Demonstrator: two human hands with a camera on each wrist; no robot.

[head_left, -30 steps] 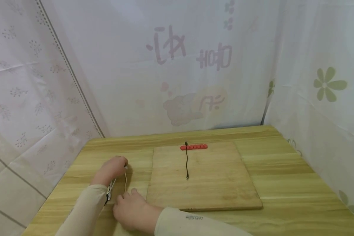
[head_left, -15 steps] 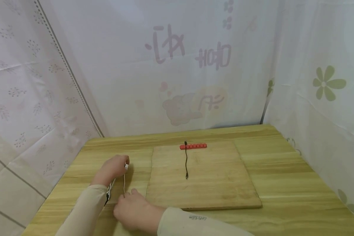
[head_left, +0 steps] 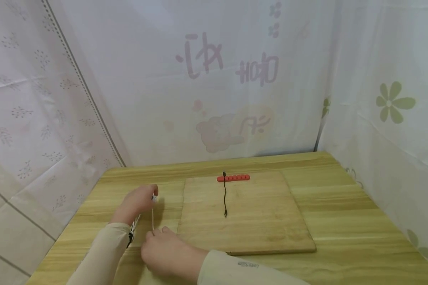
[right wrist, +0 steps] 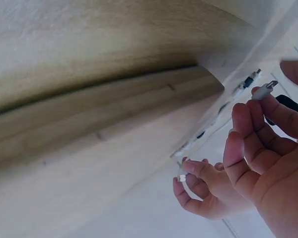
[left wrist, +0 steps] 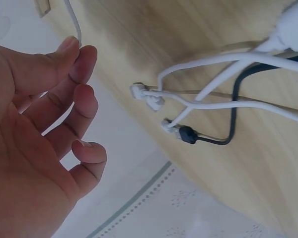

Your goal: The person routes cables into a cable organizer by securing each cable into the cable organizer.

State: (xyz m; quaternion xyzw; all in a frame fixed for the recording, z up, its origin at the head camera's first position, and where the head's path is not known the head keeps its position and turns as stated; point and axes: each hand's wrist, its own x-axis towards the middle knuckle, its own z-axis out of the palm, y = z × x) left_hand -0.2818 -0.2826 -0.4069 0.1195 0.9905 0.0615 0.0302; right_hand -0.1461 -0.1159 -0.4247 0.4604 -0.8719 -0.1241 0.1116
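A white cable (head_left: pixel 152 219) runs between the left hand (head_left: pixel 137 202) and the right hand (head_left: pixel 171 251), each pinching one end, and seems light and limp, best held by the stiff plug (right wrist: pixel 262 92) at either grip.

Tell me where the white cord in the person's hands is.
In the head view, left of centre, the white cord runs between the left hand and the right hand, just left of the wooden board.
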